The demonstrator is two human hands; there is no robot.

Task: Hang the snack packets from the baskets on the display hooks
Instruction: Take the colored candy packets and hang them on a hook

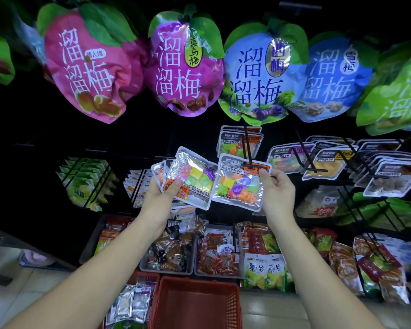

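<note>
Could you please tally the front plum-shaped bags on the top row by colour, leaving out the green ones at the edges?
Pink bag: 1
Purple bag: 1
Blue bags and: 2
Total: 4

The snack packet (239, 184) is silver with yellow, green, purple and orange cubes (orange label on top); the basket (233, 307) is red lattice.
</note>
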